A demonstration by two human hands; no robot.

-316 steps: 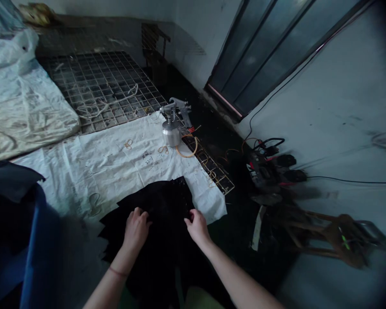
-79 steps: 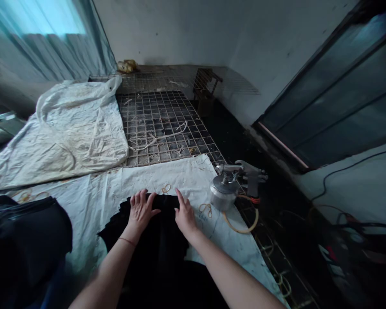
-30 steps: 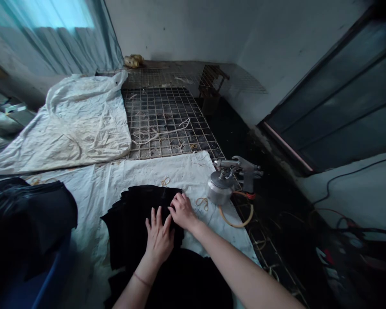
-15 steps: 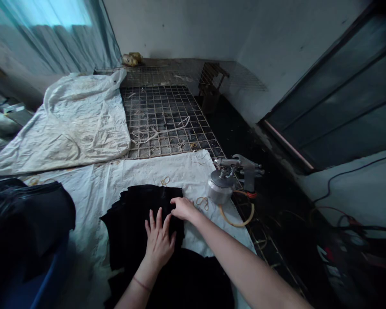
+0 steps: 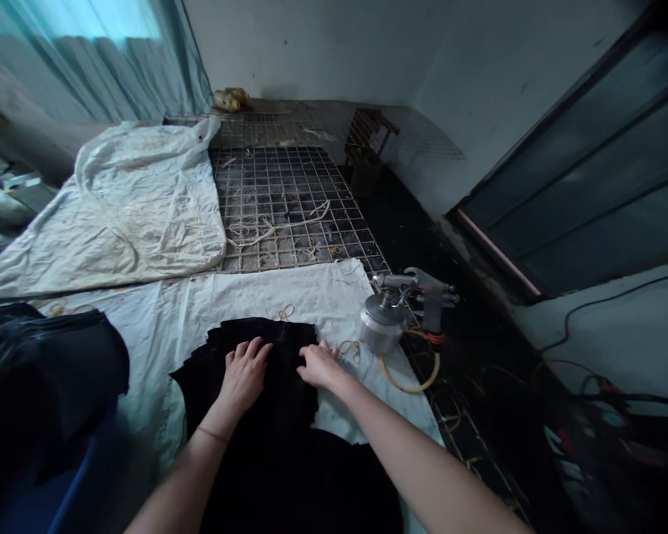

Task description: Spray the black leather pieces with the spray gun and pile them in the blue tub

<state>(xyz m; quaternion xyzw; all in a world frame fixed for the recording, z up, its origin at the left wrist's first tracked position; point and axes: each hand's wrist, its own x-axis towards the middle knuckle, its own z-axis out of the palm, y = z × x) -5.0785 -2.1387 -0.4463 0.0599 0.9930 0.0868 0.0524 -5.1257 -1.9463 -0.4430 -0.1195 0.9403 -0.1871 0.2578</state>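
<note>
A stack of black fabric pieces (image 5: pixel 278 415) lies on a white sheet (image 5: pixel 194 311) in front of me. My left hand (image 5: pixel 243 374) rests flat on top of the stack, fingers spread toward its far edge. My right hand (image 5: pixel 318 366) sits at the stack's right far corner, fingers curled down onto the fabric edge, holding the pile in place. Loose rubber bands (image 5: pixel 285 311) lie on the sheet just beyond the stack.
A metal spray gun with a cup (image 5: pixel 393 315) and orange hose stands right of the sheet. A wire grid (image 5: pixel 289 208) with string scraps lies beyond, a crumpled white bag (image 5: pixel 116 215) to its left. A dark bundle (image 5: pixel 38 378) sits at left; cables (image 5: pixel 590 400) lie at right.
My left hand has slid from the stack's middle right to its left far part. The right hand stays at the right corner, shifted slightly toward me.
</note>
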